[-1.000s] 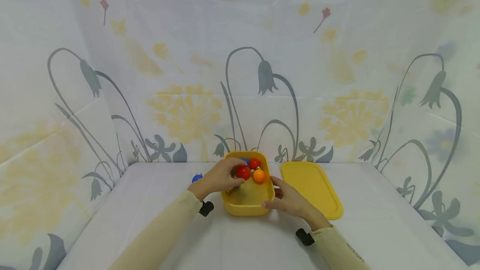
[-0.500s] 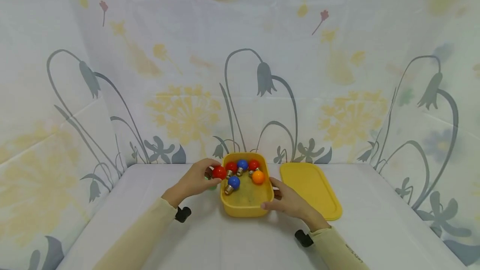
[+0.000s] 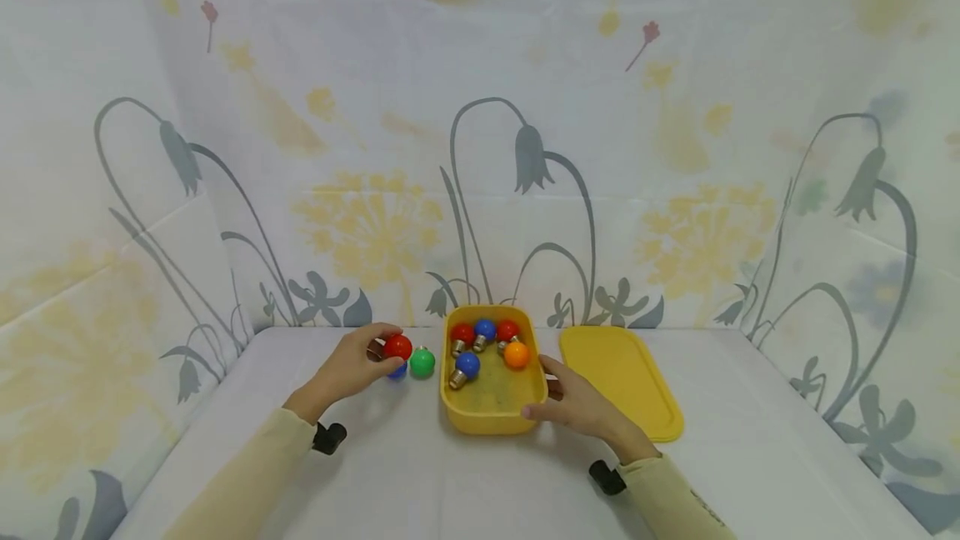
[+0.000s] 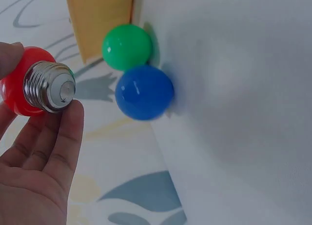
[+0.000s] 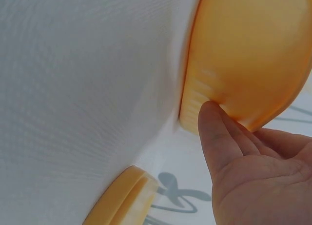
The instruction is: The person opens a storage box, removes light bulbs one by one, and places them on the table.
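Observation:
My left hand (image 3: pixel 347 369) pinches a red light bulb (image 3: pixel 398 347) above the table, left of the yellow container. In the left wrist view the bulb's metal screw base (image 4: pixel 51 86) points away from the palm. Just beyond it, a green bulb (image 4: pixel 127 47) and a blue bulb (image 4: pixel 145 92) lie side by side on the table. With fairly straight fingers, my right hand (image 3: pixel 581 402) touches the outer right side of the yellow container (image 3: pixel 491 422). Inside lie two red bulbs, two blue bulbs and an orange bulb (image 3: pixel 516 355).
A yellow lid (image 3: pixel 622 382) lies flat on the white table (image 3: pixel 465 490), right of the container. Behind the table hangs a floral-patterned cloth (image 3: pixel 480 215), close to the container's far end.
My left hand has lifted the red bulb out of the container and carried it left, over beside the green and blue bulbs. The right hand stays at the container's side.

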`<state>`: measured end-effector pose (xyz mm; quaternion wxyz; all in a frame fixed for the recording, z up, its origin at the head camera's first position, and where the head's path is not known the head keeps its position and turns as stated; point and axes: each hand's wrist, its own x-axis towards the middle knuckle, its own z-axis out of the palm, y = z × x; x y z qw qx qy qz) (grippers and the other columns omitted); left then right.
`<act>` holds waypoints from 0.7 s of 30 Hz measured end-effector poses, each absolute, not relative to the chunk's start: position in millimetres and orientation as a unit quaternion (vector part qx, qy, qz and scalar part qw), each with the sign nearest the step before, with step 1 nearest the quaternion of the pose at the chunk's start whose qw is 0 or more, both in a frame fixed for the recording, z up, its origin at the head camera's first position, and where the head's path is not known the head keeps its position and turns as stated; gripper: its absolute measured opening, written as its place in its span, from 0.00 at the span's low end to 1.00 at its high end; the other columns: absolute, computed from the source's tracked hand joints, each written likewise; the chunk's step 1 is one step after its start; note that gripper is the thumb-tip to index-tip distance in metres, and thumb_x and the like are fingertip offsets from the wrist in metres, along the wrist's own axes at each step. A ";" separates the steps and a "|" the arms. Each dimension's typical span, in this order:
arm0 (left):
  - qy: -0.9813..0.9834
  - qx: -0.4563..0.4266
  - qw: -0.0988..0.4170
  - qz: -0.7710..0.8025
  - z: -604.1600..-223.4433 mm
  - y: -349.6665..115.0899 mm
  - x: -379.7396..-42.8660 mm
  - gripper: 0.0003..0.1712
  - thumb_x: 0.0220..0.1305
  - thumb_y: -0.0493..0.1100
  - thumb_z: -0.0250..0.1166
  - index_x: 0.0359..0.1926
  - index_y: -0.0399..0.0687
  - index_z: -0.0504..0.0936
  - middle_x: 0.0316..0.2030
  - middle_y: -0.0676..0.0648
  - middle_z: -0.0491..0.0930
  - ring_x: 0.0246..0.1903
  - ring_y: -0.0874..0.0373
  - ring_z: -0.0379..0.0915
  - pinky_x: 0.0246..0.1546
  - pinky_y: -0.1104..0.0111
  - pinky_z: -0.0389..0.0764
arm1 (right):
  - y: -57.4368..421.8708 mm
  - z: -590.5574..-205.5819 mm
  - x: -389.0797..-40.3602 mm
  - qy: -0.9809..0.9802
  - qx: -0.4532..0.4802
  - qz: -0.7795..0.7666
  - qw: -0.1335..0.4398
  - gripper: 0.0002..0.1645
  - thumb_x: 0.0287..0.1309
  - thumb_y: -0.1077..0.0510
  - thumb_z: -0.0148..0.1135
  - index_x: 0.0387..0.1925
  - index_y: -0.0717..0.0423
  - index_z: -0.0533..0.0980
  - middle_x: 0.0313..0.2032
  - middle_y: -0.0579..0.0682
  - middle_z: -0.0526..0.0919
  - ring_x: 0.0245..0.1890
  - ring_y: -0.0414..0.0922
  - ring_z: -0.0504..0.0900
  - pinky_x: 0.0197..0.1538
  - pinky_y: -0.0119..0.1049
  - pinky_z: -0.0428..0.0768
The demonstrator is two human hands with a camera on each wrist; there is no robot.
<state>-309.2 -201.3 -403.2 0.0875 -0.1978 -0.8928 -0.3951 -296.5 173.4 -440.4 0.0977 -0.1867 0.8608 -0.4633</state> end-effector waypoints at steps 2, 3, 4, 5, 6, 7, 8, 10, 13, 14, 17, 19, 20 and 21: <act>-0.897 -0.183 0.084 -0.393 -403.4 -208.0 -310.1 0.26 0.57 0.41 0.70 0.56 0.41 0.76 0.48 0.44 0.79 0.39 0.53 0.77 0.39 0.66 0.81 | 173.0 -440.8 -296.9 0.861 -0.187 -0.463 0.098 0.57 0.50 0.45 0.71 0.72 0.59 0.51 0.69 0.58 0.60 0.61 0.56 0.71 0.58 0.48 0.74; -0.899 -0.178 0.083 -0.392 -403.9 -211.5 -311.0 0.26 0.57 0.41 0.69 0.57 0.40 0.75 0.48 0.43 0.79 0.40 0.52 0.77 0.38 0.66 0.81 | 172.9 -440.7 -296.9 0.861 -0.187 -0.463 0.098 0.57 0.50 0.45 0.71 0.72 0.59 0.51 0.69 0.58 0.60 0.61 0.56 0.71 0.58 0.49 0.74; -0.900 -0.170 0.083 -0.392 -404.2 -214.6 -312.1 0.26 0.57 0.42 0.69 0.57 0.40 0.75 0.48 0.43 0.79 0.40 0.52 0.77 0.38 0.65 0.81 | 172.9 -440.8 -297.0 0.861 -0.187 -0.463 0.098 0.57 0.50 0.45 0.71 0.72 0.60 0.51 0.69 0.59 0.60 0.61 0.56 0.71 0.58 0.49 0.74; -0.901 -0.162 0.082 -0.395 -404.7 -217.3 -313.6 0.26 0.58 0.42 0.69 0.57 0.41 0.75 0.47 0.42 0.79 0.40 0.51 0.77 0.37 0.65 0.81 | 172.9 -440.7 -297.1 0.861 -0.186 -0.464 0.098 0.57 0.50 0.45 0.71 0.72 0.60 0.51 0.69 0.59 0.60 0.61 0.56 0.71 0.58 0.49 0.74; -0.901 -0.154 0.079 -0.398 -405.1 -219.8 -315.0 0.26 0.58 0.42 0.69 0.57 0.41 0.75 0.47 0.42 0.79 0.40 0.51 0.77 0.37 0.65 0.81 | 172.9 -440.2 -296.9 0.860 -0.185 -0.465 0.098 0.57 0.50 0.45 0.71 0.72 0.60 0.51 0.69 0.59 0.60 0.61 0.57 0.71 0.57 0.49 0.74; -0.901 -0.149 0.076 -0.401 -405.7 -222.1 -316.5 0.26 0.58 0.42 0.69 0.58 0.41 0.75 0.47 0.42 0.79 0.40 0.50 0.77 0.37 0.65 0.82 | 173.1 -440.0 -296.6 0.860 -0.184 -0.466 0.098 0.57 0.50 0.45 0.71 0.72 0.60 0.51 0.69 0.59 0.60 0.61 0.57 0.71 0.57 0.49 0.74; -0.900 -0.144 0.072 -0.406 -406.5 -224.3 -318.1 0.27 0.59 0.42 0.68 0.58 0.40 0.74 0.48 0.41 0.78 0.40 0.50 0.77 0.37 0.64 0.82 | 173.2 -439.6 -296.4 0.860 -0.182 -0.467 0.098 0.57 0.50 0.45 0.71 0.72 0.60 0.51 0.69 0.59 0.60 0.61 0.57 0.71 0.57 0.49 0.74; -0.898 -0.130 0.066 -0.414 -408.9 -227.6 -321.4 0.27 0.59 0.43 0.68 0.58 0.41 0.74 0.48 0.41 0.78 0.40 0.51 0.77 0.37 0.64 0.81 | 173.4 -439.4 -296.2 0.860 -0.182 -0.467 0.097 0.57 0.50 0.45 0.71 0.72 0.59 0.51 0.69 0.58 0.60 0.61 0.57 0.71 0.57 0.49 0.74; -0.902 -0.119 0.060 -0.412 -415.1 -233.5 -326.0 0.27 0.60 0.43 0.68 0.59 0.40 0.73 0.49 0.39 0.77 0.40 0.51 0.77 0.37 0.64 0.81 | 173.4 -439.4 -295.9 0.860 -0.184 -0.467 0.097 0.57 0.50 0.45 0.71 0.72 0.59 0.51 0.69 0.58 0.60 0.60 0.56 0.71 0.57 0.49 0.74; -0.904 -0.113 0.059 -0.409 -417.7 -235.4 -327.5 0.27 0.60 0.43 0.68 0.59 0.39 0.73 0.50 0.39 0.76 0.41 0.51 0.77 0.37 0.64 0.81 | 173.4 -439.7 -296.2 0.859 -0.186 -0.467 0.098 0.57 0.50 0.45 0.71 0.72 0.59 0.51 0.69 0.59 0.60 0.60 0.56 0.71 0.58 0.49 0.74; -0.911 -0.094 0.055 -0.397 -425.5 -240.6 -331.3 0.28 0.60 0.43 0.68 0.59 0.39 0.73 0.50 0.39 0.76 0.42 0.50 0.76 0.38 0.63 0.81 | 173.2 -440.5 -296.8 0.857 -0.190 -0.468 0.101 0.57 0.50 0.45 0.71 0.72 0.61 0.50 0.69 0.60 0.59 0.60 0.56 0.71 0.58 0.49 0.74; -0.916 -0.084 0.051 -0.389 -430.0 -243.1 -333.3 0.28 0.60 0.43 0.68 0.59 0.39 0.73 0.50 0.39 0.76 0.43 0.48 0.75 0.38 0.63 0.81 | 173.1 -440.3 -296.5 0.858 -0.189 -0.467 0.102 0.58 0.50 0.45 0.71 0.72 0.61 0.49 0.69 0.61 0.59 0.60 0.56 0.71 0.58 0.49 0.74; -0.918 -0.079 0.048 -0.387 -431.9 -243.8 -334.2 0.27 0.59 0.44 0.68 0.58 0.39 0.74 0.50 0.39 0.76 0.43 0.48 0.75 0.38 0.63 0.80 | 173.0 -440.1 -296.2 0.859 -0.187 -0.465 0.102 0.58 0.50 0.45 0.71 0.73 0.61 0.49 0.69 0.60 0.59 0.60 0.56 0.71 0.57 0.49 0.74; -0.919 -0.078 0.045 -0.383 -433.6 -244.6 -335.0 0.27 0.59 0.44 0.68 0.58 0.38 0.74 0.49 0.39 0.76 0.43 0.48 0.75 0.38 0.63 0.80 | 173.0 -439.8 -295.8 0.861 -0.186 -0.463 0.101 0.58 0.50 0.45 0.71 0.73 0.61 0.49 0.69 0.60 0.59 0.60 0.56 0.71 0.57 0.49 0.74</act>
